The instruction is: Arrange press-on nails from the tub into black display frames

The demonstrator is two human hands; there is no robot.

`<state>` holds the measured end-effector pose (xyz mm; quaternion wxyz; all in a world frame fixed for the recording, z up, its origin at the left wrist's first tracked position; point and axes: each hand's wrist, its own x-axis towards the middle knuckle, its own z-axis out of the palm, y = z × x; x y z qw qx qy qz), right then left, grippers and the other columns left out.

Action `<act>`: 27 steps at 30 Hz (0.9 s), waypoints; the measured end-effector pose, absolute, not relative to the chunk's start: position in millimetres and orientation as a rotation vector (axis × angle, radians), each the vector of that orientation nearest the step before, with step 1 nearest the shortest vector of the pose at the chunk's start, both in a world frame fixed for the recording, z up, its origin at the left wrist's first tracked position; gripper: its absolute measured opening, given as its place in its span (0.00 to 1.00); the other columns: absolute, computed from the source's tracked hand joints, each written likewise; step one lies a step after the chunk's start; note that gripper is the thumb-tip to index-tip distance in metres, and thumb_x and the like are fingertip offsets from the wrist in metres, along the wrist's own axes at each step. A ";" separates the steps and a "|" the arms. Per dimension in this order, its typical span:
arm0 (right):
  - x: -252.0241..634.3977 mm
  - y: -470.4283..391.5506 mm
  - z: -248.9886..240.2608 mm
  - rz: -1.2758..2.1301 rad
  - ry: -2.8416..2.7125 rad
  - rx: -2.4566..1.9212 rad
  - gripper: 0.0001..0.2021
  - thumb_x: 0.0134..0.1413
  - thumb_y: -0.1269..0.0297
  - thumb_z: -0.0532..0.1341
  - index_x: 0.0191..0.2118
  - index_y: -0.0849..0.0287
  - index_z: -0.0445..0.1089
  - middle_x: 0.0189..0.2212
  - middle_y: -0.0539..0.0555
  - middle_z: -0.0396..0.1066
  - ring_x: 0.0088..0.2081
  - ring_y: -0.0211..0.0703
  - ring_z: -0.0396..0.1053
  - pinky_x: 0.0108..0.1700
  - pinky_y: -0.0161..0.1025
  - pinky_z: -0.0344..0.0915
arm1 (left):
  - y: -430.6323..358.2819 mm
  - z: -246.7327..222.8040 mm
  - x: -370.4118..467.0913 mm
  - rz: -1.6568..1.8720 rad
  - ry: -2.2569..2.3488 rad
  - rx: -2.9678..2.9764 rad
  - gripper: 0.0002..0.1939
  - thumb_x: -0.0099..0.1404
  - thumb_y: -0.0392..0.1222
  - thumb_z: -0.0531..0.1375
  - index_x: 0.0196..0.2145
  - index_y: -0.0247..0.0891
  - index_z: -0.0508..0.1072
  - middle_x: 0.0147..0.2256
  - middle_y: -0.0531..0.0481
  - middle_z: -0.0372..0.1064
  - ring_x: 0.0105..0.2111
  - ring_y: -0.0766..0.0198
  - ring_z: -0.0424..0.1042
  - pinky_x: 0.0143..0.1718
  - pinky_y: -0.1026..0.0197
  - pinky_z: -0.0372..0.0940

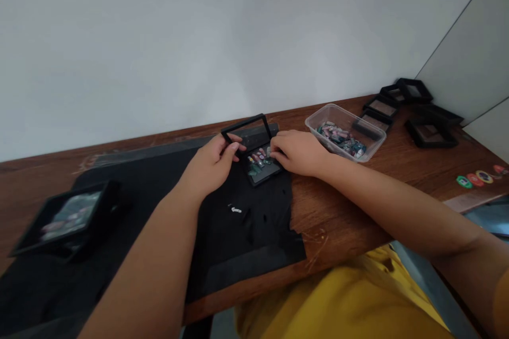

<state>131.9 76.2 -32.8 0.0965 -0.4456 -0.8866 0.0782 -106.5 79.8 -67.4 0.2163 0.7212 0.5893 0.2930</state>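
A small black case (265, 174) with a windowed lid raised lies on a black mat (222, 238). Inside its base are several small glossy pink and green pieces (257, 159), shaped like false nails. My left hand (212, 164) grips the case at its left side, thumb and fingers closed by the hinge and lid. My right hand (298, 152) is at the case's right edge, with fingertips pinched together over the pieces. Whatever sits between those fingertips is too small to make out.
A clear plastic tub (345, 132) of similar pieces stands right of my right hand. Several black framed cases (431, 132) lie at the far right, near round stickers (475, 179). Stacked filled cases (71, 217) sit at left. A white scrap (236, 210) lies on the mat.
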 end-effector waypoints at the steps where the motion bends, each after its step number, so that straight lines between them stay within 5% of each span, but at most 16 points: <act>1: 131.5 75.9 -32.1 0.250 -2.589 -1.331 0.09 0.72 0.63 0.58 0.46 0.61 0.74 0.45 0.58 0.78 0.47 0.50 0.72 0.43 0.42 0.58 | 79.6 -67.1 -106.7 0.806 1.639 2.003 0.15 0.71 0.51 0.51 0.48 0.44 0.70 0.43 0.47 0.79 0.33 0.58 0.76 0.41 0.54 0.74; 11: 128.7 75.7 -28.9 0.526 -2.404 -1.263 0.10 0.67 0.77 0.54 0.45 0.62 0.72 0.45 0.58 0.76 0.48 0.46 0.70 0.49 0.39 0.60 | 78.7 -65.5 -106.3 0.796 1.647 2.031 0.16 0.72 0.52 0.50 0.48 0.43 0.70 0.42 0.47 0.79 0.33 0.57 0.75 0.40 0.54 0.73; 27: 127.0 74.2 -30.6 0.538 -2.521 -1.289 0.10 0.73 0.71 0.51 0.47 0.62 0.70 0.45 0.60 0.76 0.44 0.47 0.70 0.44 0.40 0.58 | 78.9 -66.9 -108.0 0.789 1.632 2.049 0.16 0.72 0.52 0.50 0.49 0.43 0.70 0.43 0.47 0.79 0.34 0.57 0.76 0.41 0.53 0.73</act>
